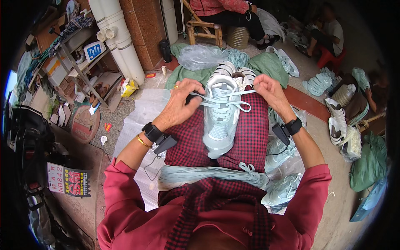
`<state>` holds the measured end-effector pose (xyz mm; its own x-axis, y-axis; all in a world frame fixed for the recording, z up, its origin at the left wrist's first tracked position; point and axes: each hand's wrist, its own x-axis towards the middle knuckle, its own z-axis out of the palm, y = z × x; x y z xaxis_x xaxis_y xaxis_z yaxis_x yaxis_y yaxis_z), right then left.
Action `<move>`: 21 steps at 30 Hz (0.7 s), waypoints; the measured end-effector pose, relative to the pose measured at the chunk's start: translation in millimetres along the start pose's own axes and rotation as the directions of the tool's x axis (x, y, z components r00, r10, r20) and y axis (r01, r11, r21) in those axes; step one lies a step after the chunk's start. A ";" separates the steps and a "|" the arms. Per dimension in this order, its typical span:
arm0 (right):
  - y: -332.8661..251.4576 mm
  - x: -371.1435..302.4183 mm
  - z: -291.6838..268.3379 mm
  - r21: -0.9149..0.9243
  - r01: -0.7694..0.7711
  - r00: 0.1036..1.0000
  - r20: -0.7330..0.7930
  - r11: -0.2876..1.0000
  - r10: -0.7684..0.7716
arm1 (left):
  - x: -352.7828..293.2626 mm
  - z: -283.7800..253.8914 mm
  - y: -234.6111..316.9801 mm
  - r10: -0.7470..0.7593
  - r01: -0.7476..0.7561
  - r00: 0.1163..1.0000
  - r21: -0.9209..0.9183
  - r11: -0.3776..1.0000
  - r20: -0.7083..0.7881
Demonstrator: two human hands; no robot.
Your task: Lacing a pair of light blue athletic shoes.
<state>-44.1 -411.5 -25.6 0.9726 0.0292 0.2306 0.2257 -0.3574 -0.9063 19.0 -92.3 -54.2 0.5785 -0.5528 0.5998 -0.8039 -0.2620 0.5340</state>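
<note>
A pale blue-grey sneaker rests on my lap over a red-and-black checked apron, its toe toward me. Light blue shoelaces cross over its tongue, and a loop hangs out to the right. To the left of the shoe's opening, my left hand has its fingers closed on one lace. My right hand pinches the other lace between thumb and fingers at the right, drawing it out sideways. Across my thighs lies a bundle of pale blue laces, tied with a bow at its right end.
Several more sneakers lie in clear plastic by my right side. Beyond my knees are green sacks and a clear plastic bag. A metal shelf and white pipes stand at left. Two people sit at the back.
</note>
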 end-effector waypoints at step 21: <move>-17.7 -21.6 19.8 -0.616 0.528 0.833 0.241 0.584 -0.498 | 3.4 -44.7 -4.1 0.492 -0.494 0.850 0.603 0.626 0.185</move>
<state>-68.0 -387.3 -21.5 0.7109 0.4276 0.5584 0.6112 -0.7684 -0.1896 30.4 -57.7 -27.7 0.0707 -0.7456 0.6627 -0.8724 -0.3683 -0.3214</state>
